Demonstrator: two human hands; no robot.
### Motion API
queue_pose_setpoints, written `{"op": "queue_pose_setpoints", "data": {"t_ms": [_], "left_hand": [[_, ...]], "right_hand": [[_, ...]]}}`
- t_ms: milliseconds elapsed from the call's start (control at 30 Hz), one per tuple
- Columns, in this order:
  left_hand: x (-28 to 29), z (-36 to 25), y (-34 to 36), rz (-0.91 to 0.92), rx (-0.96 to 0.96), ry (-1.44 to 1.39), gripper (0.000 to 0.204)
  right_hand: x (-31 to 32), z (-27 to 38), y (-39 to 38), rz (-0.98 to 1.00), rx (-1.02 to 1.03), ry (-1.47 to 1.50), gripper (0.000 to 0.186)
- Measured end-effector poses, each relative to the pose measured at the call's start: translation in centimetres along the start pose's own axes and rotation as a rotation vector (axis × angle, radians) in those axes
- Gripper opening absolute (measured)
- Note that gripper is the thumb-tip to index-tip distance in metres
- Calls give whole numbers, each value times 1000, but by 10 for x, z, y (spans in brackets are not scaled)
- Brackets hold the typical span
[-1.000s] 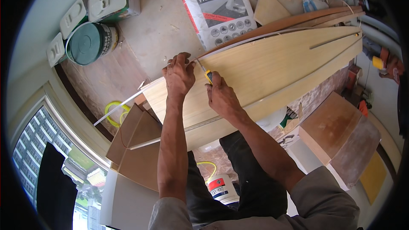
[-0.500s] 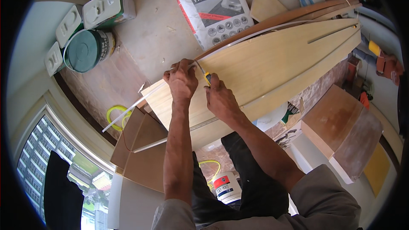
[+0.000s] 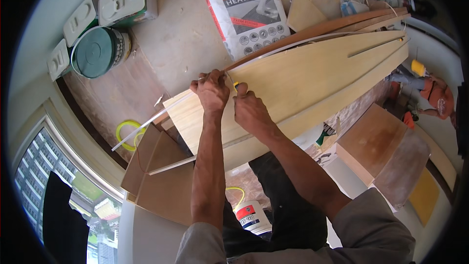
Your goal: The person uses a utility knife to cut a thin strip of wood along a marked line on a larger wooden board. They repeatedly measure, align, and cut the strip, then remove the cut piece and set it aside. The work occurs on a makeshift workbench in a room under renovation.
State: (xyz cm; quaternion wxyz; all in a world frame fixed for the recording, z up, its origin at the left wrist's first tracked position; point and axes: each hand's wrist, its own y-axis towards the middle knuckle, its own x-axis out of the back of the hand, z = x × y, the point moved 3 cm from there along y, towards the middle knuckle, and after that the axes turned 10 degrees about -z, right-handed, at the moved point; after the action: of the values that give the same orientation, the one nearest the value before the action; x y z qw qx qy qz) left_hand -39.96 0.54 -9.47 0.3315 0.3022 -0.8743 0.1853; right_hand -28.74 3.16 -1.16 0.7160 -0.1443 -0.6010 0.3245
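Observation:
A long pale wooden board (image 3: 312, 76) lies across in front of me, with a thin white strip (image 3: 151, 123) along its far edge that sticks out past the left end. My left hand (image 3: 212, 93) is closed on this strip at the board's far edge, fingers curled over it. Close beside it, my right hand (image 3: 251, 112) grips a yellow utility knife (image 3: 236, 86). Its thin blade points to the strip near my left fingertips; whether it touches cannot be made out. Most of the knife's handle is hidden in my fist.
Beyond the board lie brown planks (image 3: 342, 22) and a bag of tile adhesive (image 3: 249, 12). Paint containers (image 3: 95, 51) stand at the far left. Near right is a wooden box (image 3: 373, 134); near left, brown panels (image 3: 163, 186). A person in orange (image 3: 436, 99) is at the right.
The view has shifted slightly. Less of the knife's handle shows above my right fist. My left hand keeps its place on the strip. At the right, more of the person in orange shows.

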Motion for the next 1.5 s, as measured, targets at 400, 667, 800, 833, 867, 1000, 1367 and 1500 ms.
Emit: {"op": "queue_pose_setpoints", "data": {"t_ms": [400, 667, 800, 833, 867, 1000, 1367, 1500], "left_hand": [[-9, 8, -1, -31, -19, 45, 9], [-4, 8, 6, 19, 56, 82, 5], [2, 7, 2, 20, 1, 56, 5], [5, 6, 2, 28, -15, 50, 5], [9, 2, 0, -7, -52, 29, 8], [21, -11, -8, -6, -148, -29, 18], [26, 4, -5, 21, -159, -163, 22], [21, 14, -4, 63, -135, -230, 22]], "right_hand": [[-8, 0, 14, 16, 51, 20, 33], [-6, -11, 6, -3, 52, 119, 27], [3, -9, 4, -11, 15, 195, 28], [7, -13, 0, -54, 22, 246, 28], [11, -16, -5, -98, 29, 298, 29], [14, -34, -18, -232, 80, 375, 29], [23, -29, -6, -253, 31, 302, 25], [5, -29, 1, -272, 58, 305, 26]]}}
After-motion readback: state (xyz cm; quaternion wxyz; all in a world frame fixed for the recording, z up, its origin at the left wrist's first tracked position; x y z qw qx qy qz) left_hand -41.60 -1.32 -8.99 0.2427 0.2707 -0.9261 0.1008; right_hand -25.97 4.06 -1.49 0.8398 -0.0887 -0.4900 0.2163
